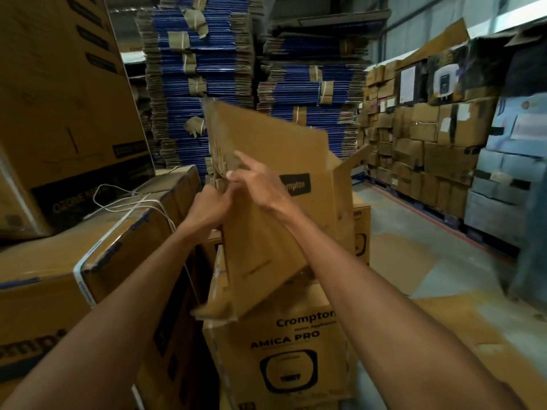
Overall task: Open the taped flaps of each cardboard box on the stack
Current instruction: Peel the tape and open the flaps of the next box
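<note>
A brown Crompton cardboard box [275, 232] stands tilted on top of a stack, resting on a lower box [284, 350] printed "AMICA PRO". Its flaps stick up and out at the top and right. My left hand [207, 207] grips the box's left edge with curled fingers. Just right of it, my right hand [254, 180] pinches the same edge between thumb and fingers, its index finger pointing up along the raised flap [266, 134]. What lies inside the box is hidden.
Large strapped cartons [88, 261] with loose white strapping [127, 202] stand close on my left. Tall piles of flattened blue-and-brown cardboard [207, 69] rise behind. A wall of stacked boxes [420, 149] lines the right. Flat cardboard sheets [414, 261] lie on the grey floor.
</note>
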Demonstrator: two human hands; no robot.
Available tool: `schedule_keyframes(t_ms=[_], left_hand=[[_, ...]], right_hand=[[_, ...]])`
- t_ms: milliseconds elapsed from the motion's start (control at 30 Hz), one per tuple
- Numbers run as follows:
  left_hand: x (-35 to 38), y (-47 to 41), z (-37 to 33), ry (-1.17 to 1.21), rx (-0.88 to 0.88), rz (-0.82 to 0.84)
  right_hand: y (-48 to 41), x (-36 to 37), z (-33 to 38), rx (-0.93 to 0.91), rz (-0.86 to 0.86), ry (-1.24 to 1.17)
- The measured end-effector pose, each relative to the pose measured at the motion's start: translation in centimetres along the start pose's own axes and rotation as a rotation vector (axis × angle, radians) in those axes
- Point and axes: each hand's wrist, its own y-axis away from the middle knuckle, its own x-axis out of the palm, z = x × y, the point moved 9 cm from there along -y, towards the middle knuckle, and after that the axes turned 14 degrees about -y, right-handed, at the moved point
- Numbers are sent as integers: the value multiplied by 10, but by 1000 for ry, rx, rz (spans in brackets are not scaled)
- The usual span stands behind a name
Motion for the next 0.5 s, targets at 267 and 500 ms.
schedule_keyframes(t_ms=[267,500], left_hand=[[-2,-4,4,187,-196,-284],[40,3,34,664,-494,-319]], right_hand=[[89,1,-26,-465,-342,117],[96,6,-87,193,-163,-185]])
